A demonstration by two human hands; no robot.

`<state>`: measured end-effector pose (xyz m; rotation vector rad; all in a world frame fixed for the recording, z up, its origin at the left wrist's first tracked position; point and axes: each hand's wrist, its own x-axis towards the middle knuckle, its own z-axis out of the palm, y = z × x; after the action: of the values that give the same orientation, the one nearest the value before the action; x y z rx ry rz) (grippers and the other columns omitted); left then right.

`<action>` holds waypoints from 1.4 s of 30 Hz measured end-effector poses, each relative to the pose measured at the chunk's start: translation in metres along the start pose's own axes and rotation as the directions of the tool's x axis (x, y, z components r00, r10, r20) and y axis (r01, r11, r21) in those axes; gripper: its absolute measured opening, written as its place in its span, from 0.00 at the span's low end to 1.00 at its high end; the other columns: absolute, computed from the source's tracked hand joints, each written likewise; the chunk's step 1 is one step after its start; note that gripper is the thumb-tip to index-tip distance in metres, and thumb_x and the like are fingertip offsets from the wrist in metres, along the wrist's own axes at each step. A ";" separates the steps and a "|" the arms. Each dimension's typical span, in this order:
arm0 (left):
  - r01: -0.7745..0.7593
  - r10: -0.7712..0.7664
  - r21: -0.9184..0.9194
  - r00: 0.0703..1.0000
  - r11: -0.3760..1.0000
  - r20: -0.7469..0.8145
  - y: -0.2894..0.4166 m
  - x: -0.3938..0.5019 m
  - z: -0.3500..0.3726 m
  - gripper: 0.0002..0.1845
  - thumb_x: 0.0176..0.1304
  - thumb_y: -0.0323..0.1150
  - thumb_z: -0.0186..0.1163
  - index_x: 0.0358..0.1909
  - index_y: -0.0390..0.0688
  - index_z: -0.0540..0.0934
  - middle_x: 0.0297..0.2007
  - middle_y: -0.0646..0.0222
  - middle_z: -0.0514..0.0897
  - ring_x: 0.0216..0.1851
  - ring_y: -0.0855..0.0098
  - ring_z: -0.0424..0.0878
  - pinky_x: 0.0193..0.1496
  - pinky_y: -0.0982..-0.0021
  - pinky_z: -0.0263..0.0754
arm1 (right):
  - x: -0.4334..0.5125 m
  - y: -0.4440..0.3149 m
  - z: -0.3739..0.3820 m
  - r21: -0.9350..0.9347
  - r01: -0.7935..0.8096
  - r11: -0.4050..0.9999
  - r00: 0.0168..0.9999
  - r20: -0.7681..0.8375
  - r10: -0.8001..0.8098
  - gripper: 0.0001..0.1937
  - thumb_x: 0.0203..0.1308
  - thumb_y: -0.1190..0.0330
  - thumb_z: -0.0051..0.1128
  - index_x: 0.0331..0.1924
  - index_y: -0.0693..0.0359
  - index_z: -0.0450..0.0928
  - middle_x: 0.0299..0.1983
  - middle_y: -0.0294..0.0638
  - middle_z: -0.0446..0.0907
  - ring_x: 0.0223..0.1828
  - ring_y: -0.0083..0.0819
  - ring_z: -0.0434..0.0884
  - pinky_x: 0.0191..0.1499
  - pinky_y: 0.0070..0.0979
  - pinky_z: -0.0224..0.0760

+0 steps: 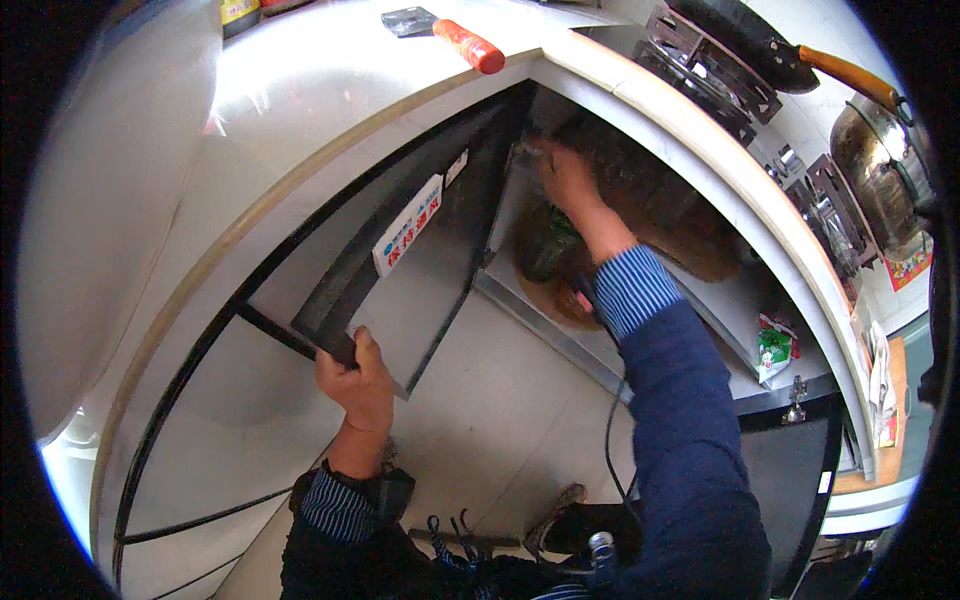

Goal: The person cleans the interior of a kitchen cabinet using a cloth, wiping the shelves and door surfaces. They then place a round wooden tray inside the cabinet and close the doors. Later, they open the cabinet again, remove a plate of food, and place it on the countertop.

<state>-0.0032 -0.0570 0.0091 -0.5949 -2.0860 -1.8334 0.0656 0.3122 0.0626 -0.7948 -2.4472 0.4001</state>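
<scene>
My left hand (357, 394) grips the lower corner of an open cabinet door (424, 319), thumb on its face. A printed label (409, 225) is stuck along the door's dark edge. My right hand (571, 184) reaches into the corner base cabinet, near the door's hinge side. It is blurred, and I cannot tell whether a small thing is between its fingers. Below that forearm, a dark green rounded object (553, 244) stands on the brown-stained cabinet floor (517, 289), partly hidden by my sleeve.
Above lies a white countertop (315, 97) with a broad-bladed, red-handled tool (470, 46) at its edge. A wok (739, 34) and a steel pot (874, 172) sit by the gas stove at right. A green packet (776, 349) lies inside the cabinet. A black cord (611, 442) hangs beside my right arm.
</scene>
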 end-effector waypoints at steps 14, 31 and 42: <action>-0.133 0.246 -0.334 0.915 0.933 0.321 0.024 -0.029 0.002 0.26 0.46 0.21 0.65 0.51 0.35 0.74 0.35 0.61 0.71 0.32 0.63 0.73 0.32 0.68 0.69 | -0.052 -0.105 -0.092 0.202 0.134 0.970 0.934 -0.352 -0.055 0.17 0.58 0.72 0.50 0.52 0.54 0.78 0.43 0.49 0.83 0.44 0.43 0.83 0.48 0.32 0.75; -0.353 0.418 -0.227 0.806 0.908 0.419 0.055 -0.041 0.001 0.37 0.40 0.21 0.67 0.60 0.40 0.71 0.39 0.55 0.70 0.40 0.55 0.72 0.39 0.61 0.69 | -0.163 -0.192 -0.128 -0.085 0.477 0.875 0.871 -0.090 -0.484 0.24 0.50 0.78 0.52 0.54 0.53 0.78 0.30 0.44 0.72 0.33 0.42 0.74 0.38 0.35 0.72; -0.371 0.453 -0.272 0.810 0.888 0.372 0.052 -0.049 0.007 0.42 0.38 0.22 0.69 0.62 0.41 0.67 0.39 0.55 0.69 0.39 0.54 0.72 0.37 0.59 0.70 | -0.158 -0.207 -0.159 -0.111 0.455 0.883 0.890 0.098 -0.446 0.23 0.51 0.77 0.48 0.54 0.55 0.78 0.29 0.47 0.74 0.32 0.43 0.75 0.39 0.34 0.72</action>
<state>0.0654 -0.0502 0.0297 -1.4960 -1.8154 -1.7535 0.1702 0.0713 0.2179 -0.2381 -2.6419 0.0901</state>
